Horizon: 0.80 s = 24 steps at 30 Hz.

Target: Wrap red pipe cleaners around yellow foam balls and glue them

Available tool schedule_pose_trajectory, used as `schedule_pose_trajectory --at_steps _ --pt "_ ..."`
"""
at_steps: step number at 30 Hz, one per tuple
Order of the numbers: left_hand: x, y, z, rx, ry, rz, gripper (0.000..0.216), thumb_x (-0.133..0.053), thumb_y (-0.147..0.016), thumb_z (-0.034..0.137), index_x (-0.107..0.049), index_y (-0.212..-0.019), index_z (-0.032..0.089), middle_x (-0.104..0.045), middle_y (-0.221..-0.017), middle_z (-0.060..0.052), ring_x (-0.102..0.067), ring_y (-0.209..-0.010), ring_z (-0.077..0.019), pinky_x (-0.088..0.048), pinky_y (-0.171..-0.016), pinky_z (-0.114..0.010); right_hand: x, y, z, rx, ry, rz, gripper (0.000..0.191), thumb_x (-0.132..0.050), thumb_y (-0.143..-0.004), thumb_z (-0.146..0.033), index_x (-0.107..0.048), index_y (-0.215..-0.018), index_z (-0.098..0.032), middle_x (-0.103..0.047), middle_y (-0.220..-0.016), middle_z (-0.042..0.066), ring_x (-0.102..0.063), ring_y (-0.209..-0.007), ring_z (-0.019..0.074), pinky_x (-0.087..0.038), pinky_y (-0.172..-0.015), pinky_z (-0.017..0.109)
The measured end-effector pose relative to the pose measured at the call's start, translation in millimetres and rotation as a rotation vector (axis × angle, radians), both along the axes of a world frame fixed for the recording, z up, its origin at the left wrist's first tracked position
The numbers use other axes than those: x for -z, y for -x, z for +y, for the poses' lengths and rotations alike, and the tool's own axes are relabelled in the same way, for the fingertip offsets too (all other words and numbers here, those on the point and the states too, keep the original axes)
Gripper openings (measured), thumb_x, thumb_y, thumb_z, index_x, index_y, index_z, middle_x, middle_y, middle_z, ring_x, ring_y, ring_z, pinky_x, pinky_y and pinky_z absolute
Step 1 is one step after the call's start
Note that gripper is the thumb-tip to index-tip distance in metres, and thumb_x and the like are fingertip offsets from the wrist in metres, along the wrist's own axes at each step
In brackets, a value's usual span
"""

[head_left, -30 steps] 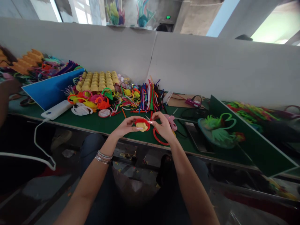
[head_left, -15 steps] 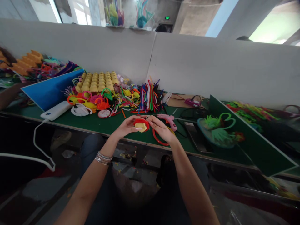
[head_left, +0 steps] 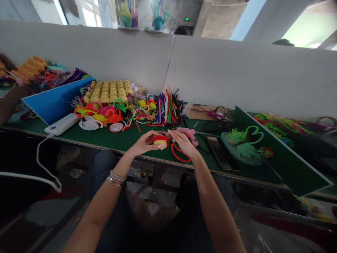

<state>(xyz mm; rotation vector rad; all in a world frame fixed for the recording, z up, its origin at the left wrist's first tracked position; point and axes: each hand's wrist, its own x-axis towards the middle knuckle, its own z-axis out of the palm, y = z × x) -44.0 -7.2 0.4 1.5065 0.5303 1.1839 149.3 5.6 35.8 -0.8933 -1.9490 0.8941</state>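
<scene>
My left hand (head_left: pixel 144 143) is closed around a small yellow cup (head_left: pixel 160 143) that looks like a piece of egg carton. A fuzzy red pipe cleaner (head_left: pixel 157 137) wraps around its rim. My right hand (head_left: pixel 181 141) is at the cup's right side, its fingers bent together around what look like red-handled scissors (head_left: pixel 181 159). Their red loops show below the palm, and a thin grey tip points toward the cup; the fingers hide most of the middle. Just behind my right hand, a pink glue gun (head_left: pixel 193 136) lies on the green table (head_left: pixel 123 141).
Behind are a yellow egg tray (head_left: pixel 109 92), pipe-cleaner figures (head_left: pixel 113 115) and a pipe-cleaner bundle (head_left: pixel 168 107). On the right lie a phone (head_left: pixel 219 153), a dish with green figures (head_left: pixel 243 154) and a green board (head_left: pixel 279 158). A white power bank (head_left: pixel 61 125) sits left; another person's arm (head_left: pixel 12 103) reaches in.
The yellow cup has tilted in my left hand, with less of its face showing. My right hand has shifted slightly up and left, and a thin grey tip now shows above the cup.
</scene>
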Motion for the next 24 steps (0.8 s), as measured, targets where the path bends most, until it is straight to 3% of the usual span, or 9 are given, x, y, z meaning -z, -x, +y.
schedule_pose_trajectory --at_steps 2,5,8,10,17,24 --pt "-1.0 0 0 -0.041 -0.036 0.029 0.044 -0.077 -0.062 0.032 -0.057 -0.096 0.014 -0.058 -0.12 -0.014 -0.057 -0.107 -0.0217 -0.044 -0.092 -0.037 -0.6 -1 2 0.003 -0.005 -0.015 0.041 -0.038 -0.087 -0.054 -0.058 -0.073 -0.021 -0.058 -0.077 0.002 -0.056 -0.075 0.0153 -0.049 -0.079 0.033" --pt "-3.8 2 1 -0.21 -0.154 0.125 0.043 -0.076 -0.062 0.034 -0.058 -0.096 0.014 -0.058 -0.116 -0.014 -0.057 -0.107 -0.0217 -0.044 -0.093 -0.04 -3.6 -2 3 0.091 -0.109 -0.026 0.032 -0.043 -0.088 -0.047 -0.058 -0.08 -0.02 -0.058 -0.081 0.002 -0.055 -0.076 0.0143 -0.047 -0.075 0.03" --pt "-5.1 6 2 -0.408 -0.342 0.327 0.042 -0.076 -0.062 0.036 -0.06 -0.096 0.016 -0.059 -0.114 -0.012 -0.054 -0.112 -0.0231 -0.041 -0.097 -0.043 -7.7 -3 0 0.205 -0.266 -0.035 0.024 -0.056 -0.083 -0.044 -0.057 -0.089 -0.021 -0.056 -0.092 0.004 -0.054 -0.08 0.0146 -0.047 -0.069 0.028" --pt "-3.8 9 3 -0.478 -0.446 0.457 0.041 -0.076 -0.063 0.036 -0.061 -0.097 0.017 -0.058 -0.114 -0.012 -0.053 -0.112 -0.0231 -0.04 -0.098 -0.043 -9.4 -4 -1 0.183 -0.332 -0.078 0.026 -0.062 -0.078 -0.042 -0.057 -0.091 -0.021 -0.055 -0.096 0.005 -0.054 -0.084 0.0161 -0.047 -0.069 0.028" --pt "6.4 13 7 -0.479 -0.526 0.685 0.036 -0.071 -0.068 0.033 -0.06 -0.099 0.018 -0.056 -0.117 -0.01 -0.052 -0.112 -0.0233 -0.041 -0.097 -0.043 -4.1 -3 -2 0.018 -0.423 -0.334 0.03 -0.067 -0.074 -0.036 -0.06 -0.1 -0.023 -0.058 -0.104 0.007 -0.055 -0.1 0.0236 -0.043 -0.088 0.04" --pt "12.0 14 11 -0.449 -0.508 0.75 0.036 -0.072 -0.067 0.031 -0.06 -0.098 0.017 -0.054 -0.119 -0.011 -0.05 -0.114 -0.0243 -0.04 -0.098 -0.042 -1.8 -1 -1 -0.016 -0.437 -0.426 0.03 -0.067 -0.075 -0.033 -0.062 -0.103 -0.022 -0.058 -0.1 0.006 -0.056 -0.095 0.0221 -0.044 -0.084 0.037"
